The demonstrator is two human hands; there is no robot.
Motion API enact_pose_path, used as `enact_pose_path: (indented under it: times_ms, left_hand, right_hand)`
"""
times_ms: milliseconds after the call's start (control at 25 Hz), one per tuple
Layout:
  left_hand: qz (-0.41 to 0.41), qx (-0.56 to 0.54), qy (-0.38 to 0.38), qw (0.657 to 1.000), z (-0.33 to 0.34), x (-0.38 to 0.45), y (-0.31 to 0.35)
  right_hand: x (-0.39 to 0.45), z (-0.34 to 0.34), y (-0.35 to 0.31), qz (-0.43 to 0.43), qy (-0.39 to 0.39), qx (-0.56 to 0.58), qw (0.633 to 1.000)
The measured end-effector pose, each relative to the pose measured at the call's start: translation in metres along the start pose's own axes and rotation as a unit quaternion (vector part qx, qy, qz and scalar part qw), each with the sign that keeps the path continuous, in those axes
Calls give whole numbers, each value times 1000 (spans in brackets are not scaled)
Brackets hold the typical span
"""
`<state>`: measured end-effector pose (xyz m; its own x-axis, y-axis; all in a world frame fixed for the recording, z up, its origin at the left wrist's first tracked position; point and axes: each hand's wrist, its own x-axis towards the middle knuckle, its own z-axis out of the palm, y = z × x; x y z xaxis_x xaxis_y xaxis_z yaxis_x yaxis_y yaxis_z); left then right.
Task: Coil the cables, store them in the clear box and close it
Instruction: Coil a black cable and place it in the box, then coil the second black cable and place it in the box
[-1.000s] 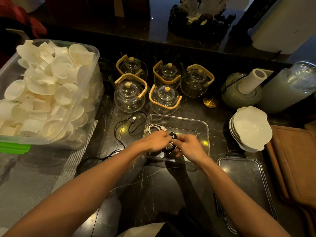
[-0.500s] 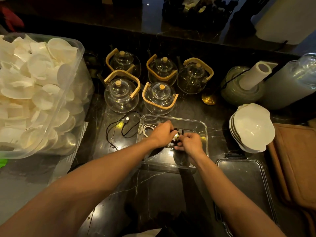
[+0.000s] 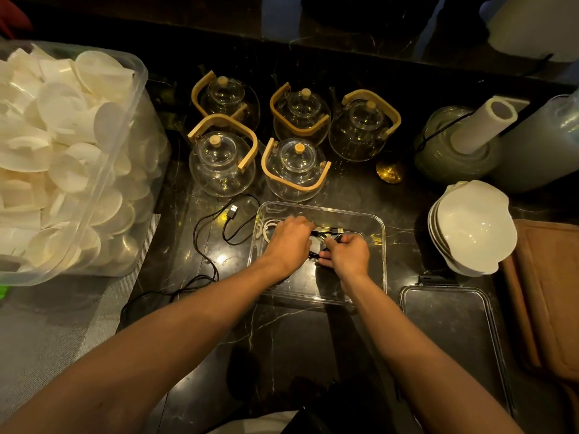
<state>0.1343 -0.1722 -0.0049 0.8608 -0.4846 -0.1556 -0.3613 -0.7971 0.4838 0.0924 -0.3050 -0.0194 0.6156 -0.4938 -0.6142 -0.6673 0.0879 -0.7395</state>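
Mid-task view of cable storage. Both hands work inside the clear box (image 3: 380, 245): the left hand (image 3: 289, 242) and the right hand (image 3: 346, 255) have their fingers curled around a coiled black cable (image 3: 326, 238), held between them just over the box floor, with one USB plug showing beyond the fingertips. A coiled white cable (image 3: 266, 231) lies in the box just beyond the left hand, apparently already stored. A second black cable (image 3: 210, 245) lies loose and uncoiled on the dark counter, outside the box and to the left of the left hand. The lid (image 3: 451, 333) rests flat on the counter to the right of the right forearm, apart from the box. By this evidence, roughly two cables are dealt with; one coiling, its placement and the closing remain.
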Motion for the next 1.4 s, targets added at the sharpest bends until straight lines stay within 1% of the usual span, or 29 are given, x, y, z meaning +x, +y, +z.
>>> enact_pose_path:
  times_ms: [160,320,400,480,560,640,680,840,920,1000,1120,1200,1280,1320,1400]
  left_hand:
    - [3,-18,12,1000,-2,-1,-4]
    - [-19,-78,40,996,-17,-5,-8]
    - [-39,-114,70,990,-31,-12,-9]
    - [-55,-168,95,980,-49,-22,-9]
    - [-52,-207,114,970,-67,-38,-11]
    - [-49,-227,135,963,-80,-54,-14]
    - [-59,-233,146,960,-83,-62,-19]
    - [-137,-237,172,946,-80,-99,-47]
    - [-166,-228,162,946,-73,-120,-60]
    - [-199,-216,148,944,-63,-138,-75]
    - [-249,-159,133,946,-48,-158,-95]
    - [-260,-150,115,947,-41,-169,-106]
    - [-269,-151,96,946,-35,-176,-113]
    - [-274,-148,89,946,-32,-180,-118]
    - [-282,-146,84,945,-28,-186,-122]
  right_hand:
    - [-3,-5,1,-16,-16,-59,998]
    - [-12,-13,-1,-38,-6,-114,993]
    - [-18,-20,-4,-75,5,-164,984]
    - [-24,-27,-8,-132,32,-218,966]
    - [-35,-32,-14,-182,43,-250,950]
    - [-50,-32,-23,-216,21,-278,936]
    - [-61,-30,-27,-234,-5,-291,927]
    - [-100,-5,-29,-303,-108,-294,900]
    - [-117,12,-24,-338,-151,-301,879]
    - [-133,30,-19,-372,-188,-320,851]
    - [-150,55,-9,-413,-222,-352,810]
    - [-160,71,-1,-437,-237,-365,788]
    - [-163,86,8,-438,-241,-384,776]
    - [-162,94,13,-422,-243,-403,775]
    - [-160,105,23,-364,-255,-451,774]
